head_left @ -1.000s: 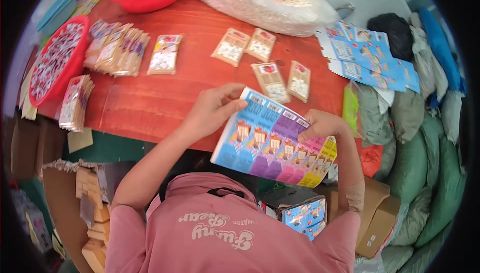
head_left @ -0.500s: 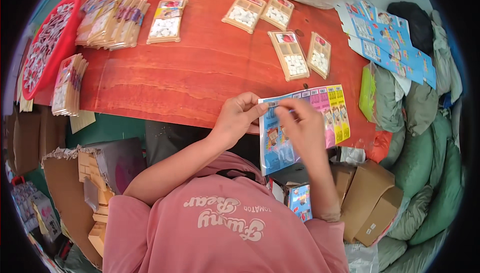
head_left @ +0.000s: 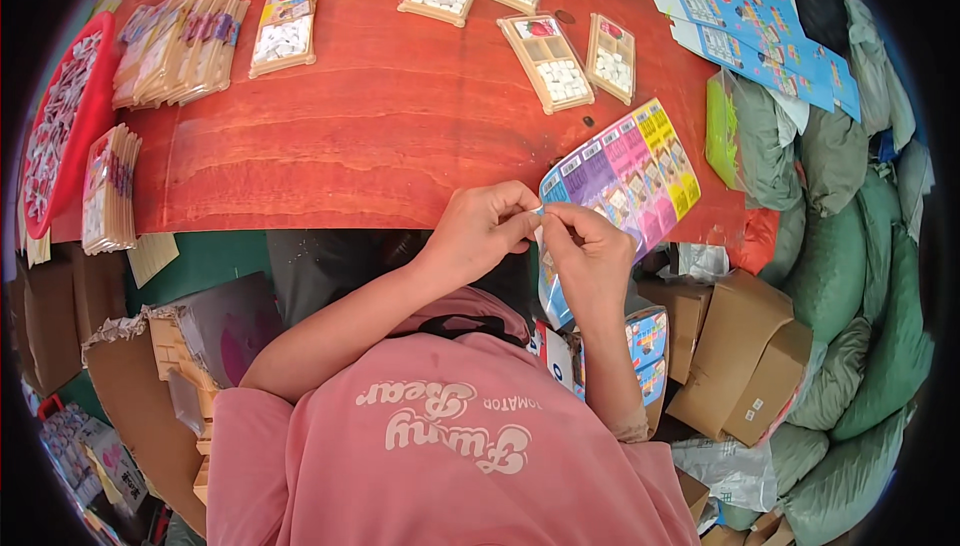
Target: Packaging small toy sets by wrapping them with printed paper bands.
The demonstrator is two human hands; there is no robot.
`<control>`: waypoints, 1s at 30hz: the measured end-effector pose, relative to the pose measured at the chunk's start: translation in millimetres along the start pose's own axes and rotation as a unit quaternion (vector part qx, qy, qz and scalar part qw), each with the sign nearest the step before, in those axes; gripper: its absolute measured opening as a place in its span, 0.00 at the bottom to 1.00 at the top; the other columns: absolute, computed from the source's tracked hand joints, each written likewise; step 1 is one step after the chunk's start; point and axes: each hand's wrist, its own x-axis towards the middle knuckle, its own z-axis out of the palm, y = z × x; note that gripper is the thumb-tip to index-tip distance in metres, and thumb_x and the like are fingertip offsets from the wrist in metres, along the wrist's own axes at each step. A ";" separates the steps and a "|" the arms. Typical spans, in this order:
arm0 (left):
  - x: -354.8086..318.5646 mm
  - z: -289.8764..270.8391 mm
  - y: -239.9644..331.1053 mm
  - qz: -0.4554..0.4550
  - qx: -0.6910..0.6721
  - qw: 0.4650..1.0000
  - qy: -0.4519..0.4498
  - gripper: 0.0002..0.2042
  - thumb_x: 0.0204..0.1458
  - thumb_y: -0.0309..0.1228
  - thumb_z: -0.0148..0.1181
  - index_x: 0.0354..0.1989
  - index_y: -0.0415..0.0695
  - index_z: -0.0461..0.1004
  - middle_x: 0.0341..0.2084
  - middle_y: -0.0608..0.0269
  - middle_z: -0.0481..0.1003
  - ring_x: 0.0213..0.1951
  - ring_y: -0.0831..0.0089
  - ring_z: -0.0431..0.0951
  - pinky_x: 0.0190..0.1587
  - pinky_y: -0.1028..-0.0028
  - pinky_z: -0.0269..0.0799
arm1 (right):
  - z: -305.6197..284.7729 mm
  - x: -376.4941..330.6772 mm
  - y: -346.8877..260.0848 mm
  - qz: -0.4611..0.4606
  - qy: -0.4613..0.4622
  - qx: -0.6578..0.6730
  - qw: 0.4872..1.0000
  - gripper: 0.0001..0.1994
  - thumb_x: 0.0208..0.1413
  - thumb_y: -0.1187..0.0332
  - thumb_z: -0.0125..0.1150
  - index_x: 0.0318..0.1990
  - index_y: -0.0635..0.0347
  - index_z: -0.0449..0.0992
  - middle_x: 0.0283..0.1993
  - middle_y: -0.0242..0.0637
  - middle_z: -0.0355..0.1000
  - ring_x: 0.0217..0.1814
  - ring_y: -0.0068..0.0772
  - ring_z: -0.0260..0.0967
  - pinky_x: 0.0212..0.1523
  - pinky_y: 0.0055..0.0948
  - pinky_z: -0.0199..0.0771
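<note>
A glossy multicoloured sheet of printed labels (head_left: 628,172), in blue, purple, pink and yellow strips, hangs over the front edge of the table. With the fingertips pressed together, my left hand (head_left: 482,230) pinches its left edge. My right hand (head_left: 588,246) pinches the same edge close beside it, thumb and finger together, hiding part of the blue strip. Beyond the sheet lie several shallow wooden compartment trays with white pieces and red-printed labels, such as the nearest tray (head_left: 548,64) and a smaller one (head_left: 611,58).
At the left stand a stack of filled trays (head_left: 182,48), a smaller stack (head_left: 110,189) and a red basin (head_left: 68,136) of small packets. Flattened blue printed cartons (head_left: 752,31) lie at the far right. Brown boxes (head_left: 745,361) and green sacks (head_left: 860,266) flank my right side.
My hands have come closer together at the sheet's left edge, and both now pinch there. The sheet has tilted, its right end swinging up and away. The whole view has shifted slightly.
</note>
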 end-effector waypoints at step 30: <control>10.6 3.6 -2.6 0.218 0.279 0.935 -0.005 0.04 0.52 0.24 0.57 0.33 0.36 0.74 0.24 0.57 0.75 0.27 0.77 0.77 0.31 0.76 0.73 | 4.2 1.3 38.0 -0.054 0.051 -0.007 0.997 0.01 0.43 0.79 0.58 0.26 0.64 0.73 0.21 0.39 0.71 0.19 0.27 0.69 0.21 0.26 0.68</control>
